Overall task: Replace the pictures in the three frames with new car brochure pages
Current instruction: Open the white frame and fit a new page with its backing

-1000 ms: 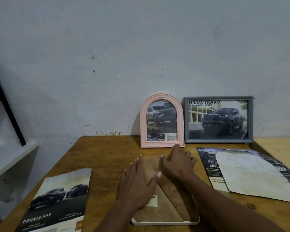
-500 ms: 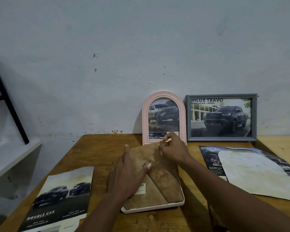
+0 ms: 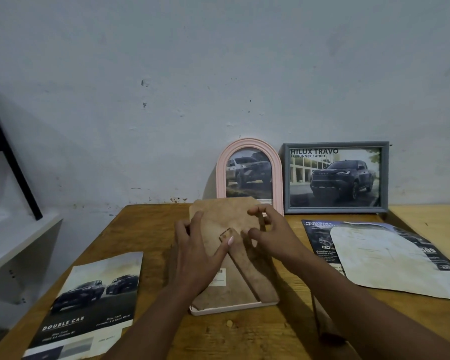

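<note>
Both forearms are reaching forward over the middle of the table [image 3: 151,229], the left hand [image 3: 195,258] gripping the left edge of the face-down frame's [image 3: 231,309] brown backing [image 3: 218,216], its thumb lying on the stand [image 3: 247,268], while the right hand's [image 3: 270,235] curled fingers are pinching the right edge.

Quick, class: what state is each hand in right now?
Left hand: grips the pale frame by its left edge.
Right hand: pinches its right edge.
</note>
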### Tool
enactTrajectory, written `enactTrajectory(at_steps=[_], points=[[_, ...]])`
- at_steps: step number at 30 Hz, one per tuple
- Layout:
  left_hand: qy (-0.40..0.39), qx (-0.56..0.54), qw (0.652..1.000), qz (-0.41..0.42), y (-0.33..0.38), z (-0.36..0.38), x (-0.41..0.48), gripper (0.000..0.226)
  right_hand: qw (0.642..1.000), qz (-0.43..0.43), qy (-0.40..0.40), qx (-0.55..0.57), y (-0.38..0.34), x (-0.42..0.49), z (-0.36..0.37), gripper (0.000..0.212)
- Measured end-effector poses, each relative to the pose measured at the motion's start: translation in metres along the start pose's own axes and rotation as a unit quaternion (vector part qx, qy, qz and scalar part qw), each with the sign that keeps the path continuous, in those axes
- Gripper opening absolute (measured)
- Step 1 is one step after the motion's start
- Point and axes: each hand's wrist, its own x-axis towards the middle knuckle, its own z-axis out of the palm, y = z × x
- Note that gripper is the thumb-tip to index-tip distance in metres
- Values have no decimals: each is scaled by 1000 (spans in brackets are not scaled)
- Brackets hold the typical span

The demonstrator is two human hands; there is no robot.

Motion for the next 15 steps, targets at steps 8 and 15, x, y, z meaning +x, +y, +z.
enactTrajectory(at_steps=[8, 15], points=[[10, -45, 998, 45, 42, -3, 11, 83, 996, -57, 47, 46, -1, -25, -21, 40], [-63, -13, 992, 106, 89, 23, 29, 84, 974, -43, 152, -163, -29, 0, -103, 40]])
